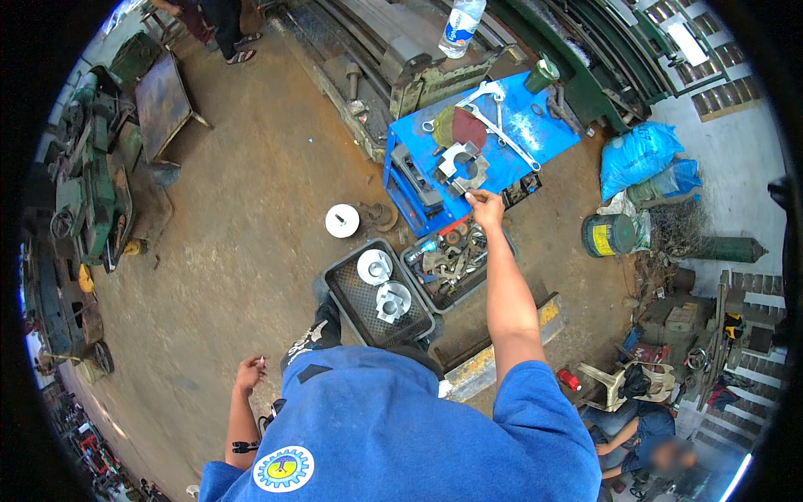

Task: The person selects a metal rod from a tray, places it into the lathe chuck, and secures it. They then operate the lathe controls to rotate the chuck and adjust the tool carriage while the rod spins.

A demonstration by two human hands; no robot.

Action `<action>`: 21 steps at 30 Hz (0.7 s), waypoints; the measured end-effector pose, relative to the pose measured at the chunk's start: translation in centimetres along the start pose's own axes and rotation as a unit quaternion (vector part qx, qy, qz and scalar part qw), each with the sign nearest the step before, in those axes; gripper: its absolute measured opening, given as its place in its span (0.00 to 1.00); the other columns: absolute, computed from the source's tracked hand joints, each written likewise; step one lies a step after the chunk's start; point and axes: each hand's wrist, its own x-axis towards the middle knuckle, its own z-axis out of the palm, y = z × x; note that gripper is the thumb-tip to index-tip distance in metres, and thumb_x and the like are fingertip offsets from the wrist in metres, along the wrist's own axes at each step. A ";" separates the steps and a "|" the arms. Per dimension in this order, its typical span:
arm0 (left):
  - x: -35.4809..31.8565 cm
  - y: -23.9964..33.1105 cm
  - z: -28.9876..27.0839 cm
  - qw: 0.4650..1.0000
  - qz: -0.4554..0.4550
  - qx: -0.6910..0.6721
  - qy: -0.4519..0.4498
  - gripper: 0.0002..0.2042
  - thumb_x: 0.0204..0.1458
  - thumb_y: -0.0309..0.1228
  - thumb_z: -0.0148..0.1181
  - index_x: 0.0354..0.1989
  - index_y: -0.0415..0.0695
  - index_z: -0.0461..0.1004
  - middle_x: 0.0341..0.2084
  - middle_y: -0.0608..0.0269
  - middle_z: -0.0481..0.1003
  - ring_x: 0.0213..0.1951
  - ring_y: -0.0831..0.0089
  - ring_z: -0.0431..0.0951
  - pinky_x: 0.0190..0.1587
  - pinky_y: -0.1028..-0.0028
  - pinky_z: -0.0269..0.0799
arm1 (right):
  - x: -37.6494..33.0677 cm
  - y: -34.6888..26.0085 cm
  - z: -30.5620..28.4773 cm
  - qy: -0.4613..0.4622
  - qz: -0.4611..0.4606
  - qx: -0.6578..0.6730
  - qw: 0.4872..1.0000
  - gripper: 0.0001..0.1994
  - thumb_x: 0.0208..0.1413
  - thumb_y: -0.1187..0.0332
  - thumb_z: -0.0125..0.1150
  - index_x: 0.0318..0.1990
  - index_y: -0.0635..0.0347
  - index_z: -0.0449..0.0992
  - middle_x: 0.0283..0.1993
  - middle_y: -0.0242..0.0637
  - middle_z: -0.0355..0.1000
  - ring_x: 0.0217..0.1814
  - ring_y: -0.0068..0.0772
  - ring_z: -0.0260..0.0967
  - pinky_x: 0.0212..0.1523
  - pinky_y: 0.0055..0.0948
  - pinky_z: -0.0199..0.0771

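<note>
My right hand (485,208) reaches out to the near edge of a blue tool table (548,138). Its fingers are pinched at the silvery machined metal part (473,173), on something thin that I cannot make out. Beside that part lie a green and dark red cloth (468,127) and several combination wrenches, one a long wrench (512,145). My left hand (250,373) hangs low at my left side, away from the table. Its fingers are curled, with a small pale spot at the tips too small to name.
Below the table stand a black tray (348,293) with two round metal parts and a tray of mixed tools (456,276). A white disc (342,221) lies on the floor. A water bottle (462,29) stands on the machine behind. Another person (640,439) sits at lower right.
</note>
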 end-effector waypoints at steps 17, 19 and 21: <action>-1.1 -1.8 2.7 0.999 -0.036 -0.008 -0.018 0.11 0.58 0.36 0.58 0.47 0.47 0.77 0.25 0.65 0.74 0.23 0.75 0.72 0.23 0.73 0.69 | 0.5 -1.2 -0.8 -0.033 0.031 -0.063 0.997 0.11 0.43 0.63 0.73 0.35 0.54 0.84 0.31 0.40 0.80 0.33 0.30 0.77 0.39 0.29 0.74; -0.9 -1.8 2.7 0.999 -0.025 -0.019 -0.020 0.11 0.58 0.37 0.58 0.46 0.47 0.77 0.25 0.65 0.74 0.22 0.75 0.72 0.23 0.73 0.69 | 0.5 -1.0 -0.6 -0.017 -0.002 -0.077 0.997 0.11 0.44 0.64 0.73 0.35 0.57 0.84 0.29 0.38 0.79 0.29 0.25 0.75 0.34 0.28 0.75; -0.8 -1.8 2.7 0.999 -0.031 0.004 -0.013 0.11 0.57 0.37 0.58 0.45 0.47 0.78 0.25 0.66 0.74 0.22 0.76 0.72 0.22 0.74 0.68 | 0.5 -0.7 -0.3 -0.007 -0.008 -0.076 0.997 0.11 0.45 0.65 0.73 0.35 0.59 0.84 0.28 0.37 0.79 0.26 0.23 0.74 0.31 0.27 0.75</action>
